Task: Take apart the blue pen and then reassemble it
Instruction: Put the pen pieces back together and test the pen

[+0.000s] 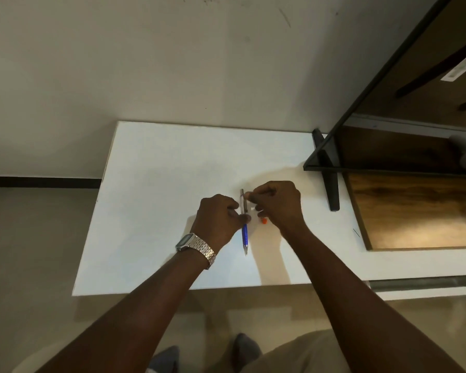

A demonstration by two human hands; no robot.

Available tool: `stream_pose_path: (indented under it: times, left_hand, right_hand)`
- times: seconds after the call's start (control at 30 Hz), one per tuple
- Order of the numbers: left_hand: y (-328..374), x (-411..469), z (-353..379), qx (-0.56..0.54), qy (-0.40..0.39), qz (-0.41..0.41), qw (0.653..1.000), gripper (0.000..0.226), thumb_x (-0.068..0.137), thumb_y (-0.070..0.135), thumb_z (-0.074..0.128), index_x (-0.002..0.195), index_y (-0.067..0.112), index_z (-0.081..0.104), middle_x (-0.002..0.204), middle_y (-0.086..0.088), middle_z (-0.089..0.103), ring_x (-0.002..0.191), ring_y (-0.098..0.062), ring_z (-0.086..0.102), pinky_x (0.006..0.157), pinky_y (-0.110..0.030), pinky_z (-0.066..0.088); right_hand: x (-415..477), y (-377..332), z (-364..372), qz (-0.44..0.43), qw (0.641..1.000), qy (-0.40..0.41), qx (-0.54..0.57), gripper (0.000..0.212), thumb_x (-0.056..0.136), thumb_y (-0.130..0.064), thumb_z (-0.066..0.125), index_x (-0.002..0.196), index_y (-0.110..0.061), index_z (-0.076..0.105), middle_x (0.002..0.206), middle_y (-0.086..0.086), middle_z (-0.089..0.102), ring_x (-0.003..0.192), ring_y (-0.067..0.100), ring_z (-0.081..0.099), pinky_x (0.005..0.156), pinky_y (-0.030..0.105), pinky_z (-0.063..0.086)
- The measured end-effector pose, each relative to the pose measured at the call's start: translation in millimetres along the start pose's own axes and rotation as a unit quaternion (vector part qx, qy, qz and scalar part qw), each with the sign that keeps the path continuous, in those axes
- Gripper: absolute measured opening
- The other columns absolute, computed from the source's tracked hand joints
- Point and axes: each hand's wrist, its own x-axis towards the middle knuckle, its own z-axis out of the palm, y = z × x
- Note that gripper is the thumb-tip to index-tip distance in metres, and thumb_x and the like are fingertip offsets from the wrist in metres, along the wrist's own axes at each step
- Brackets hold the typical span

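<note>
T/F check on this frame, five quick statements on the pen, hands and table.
1. The left hand grips the pen near its middle. True.
2. The pen's tip points away from the person. False: the tip points toward the person; the silver end is the far one.
3. The right hand rests flat on the table. False: it is raised, its fingers pinched beside the pen's silver upper end.
4. A watch sits on the left wrist. True.
5. A small orange piece lies on the table, right of the pen. True.
</note>
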Motion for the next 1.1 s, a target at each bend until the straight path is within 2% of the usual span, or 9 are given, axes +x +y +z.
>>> stream_pose_path:
  times: [0.07, 0.17, 0.3, 0.43, 0.57, 0.67, 0.8, 0.97, 1.1]
  left_hand:
    - [-1, 4, -14, -0.037, 0.023, -0.014, 0.999, 0.032, 0.074, 0.025, 0.09, 0.093, 0.001, 0.078, 0.081, -0.013, 0.079, 0.072, -0.025, 0.074, 0.076, -0.031, 0.058]
    - [-9, 8, -30, 0.001, 0.024, -0.033, 0.999, 0.027, 0.072, 0.028, 0.09, 0.088, 0.012, 0.075, 0.066, 0.002, 0.071, 0.065, -0.013, 0.068, 0.077, -0.027, 0.056]
    - [-24, 3, -35, 0.099, -0.028, -0.062, 0.993, 0.035, 0.067, 0.041, 0.089, 0.087, 0.022, 0.067, 0.085, 0.003, 0.067, 0.077, -0.02, 0.068, 0.069, -0.026, 0.051]
    - [-28, 0, -31, 0.152, -0.061, -0.069, 0.984, 0.047, 0.067, 0.043, 0.086, 0.099, 0.018, 0.063, 0.099, -0.003, 0.067, 0.088, -0.028, 0.067, 0.071, -0.031, 0.052]
    - [-28, -1, -29, 0.152, -0.046, -0.075, 0.985, 0.036, 0.072, 0.031, 0.081, 0.099, 0.018, 0.062, 0.1, -0.006, 0.069, 0.086, -0.031, 0.069, 0.071, -0.033, 0.055]
    - [-29, 1, -29, 0.13, -0.037, -0.077, 0.988, 0.035, 0.074, 0.026, 0.078, 0.104, 0.017, 0.063, 0.1, -0.006, 0.071, 0.088, -0.03, 0.069, 0.077, -0.036, 0.058]
    - [-24, 3, -29, 0.067, -0.03, -0.065, 0.995, 0.033, 0.073, 0.024, 0.08, 0.103, 0.014, 0.07, 0.101, -0.005, 0.075, 0.097, -0.024, 0.069, 0.085, -0.031, 0.055]
    - [-9, -3, -29, 0.003, 0.001, -0.015, 1.0, 0.018, 0.073, 0.02, 0.082, 0.09, 0.015, 0.075, 0.081, 0.0, 0.075, 0.074, -0.014, 0.066, 0.066, -0.017, 0.047]
    - [-5, -7, -28, 0.005, 0.017, 0.018, 1.0, 0.019, 0.075, 0.021, 0.082, 0.091, 0.015, 0.075, 0.082, 0.001, 0.075, 0.071, -0.012, 0.064, 0.067, -0.017, 0.046]
  right_hand:
    - [2, -2, -14, -0.013, 0.999, 0.003, -0.03, 0.015, 0.078, -0.018, 0.088, 0.081, -0.006, 0.079, 0.073, 0.01, 0.077, 0.059, 0.019, 0.074, 0.055, 0.031, 0.062]
    - [2, 1, -29, -0.036, 0.984, -0.049, -0.165, 0.012, 0.079, -0.017, 0.088, 0.082, -0.007, 0.081, 0.072, -0.001, 0.073, 0.074, 0.025, 0.074, 0.071, 0.038, 0.062]
    - [-4, 5, -26, -0.044, 0.945, -0.096, -0.31, 0.021, 0.078, -0.02, 0.086, 0.093, -0.007, 0.082, 0.099, 0.005, 0.076, 0.096, 0.025, 0.07, 0.08, 0.032, 0.054]
    - [-3, 6, -18, -0.04, 0.935, -0.089, -0.34, 0.019, 0.083, -0.017, 0.08, 0.1, -0.006, 0.079, 0.102, 0.009, 0.077, 0.1, 0.028, 0.07, 0.077, 0.028, 0.05]
    - [-5, 4, -15, -0.053, 0.931, -0.086, -0.351, 0.016, 0.087, -0.014, 0.073, 0.098, -0.005, 0.079, 0.102, 0.01, 0.077, 0.098, 0.028, 0.07, 0.08, 0.031, 0.054]
    - [-8, -2, -19, -0.058, 0.953, -0.079, -0.285, 0.009, 0.085, -0.011, 0.073, 0.09, -0.006, 0.081, 0.091, 0.009, 0.078, 0.087, 0.029, 0.073, 0.08, 0.038, 0.06]
    - [-15, -19, -16, -0.022, 0.997, -0.075, 0.014, 0.015, 0.087, 0.004, 0.071, 0.097, -0.003, 0.081, 0.085, 0.015, 0.079, 0.081, 0.033, 0.077, 0.076, 0.041, 0.065]
    - [-17, -34, -1, -0.064, 0.992, -0.09, 0.056, 0.02, 0.092, 0.0, 0.071, 0.108, -0.007, 0.081, 0.093, 0.011, 0.08, 0.087, 0.026, 0.077, 0.084, 0.037, 0.065]
    - [-15, -33, 1, -0.089, 0.991, -0.095, 0.024, 0.017, 0.091, -0.007, 0.075, 0.103, -0.015, 0.083, 0.096, -0.001, 0.08, 0.086, 0.013, 0.074, 0.078, 0.029, 0.062]
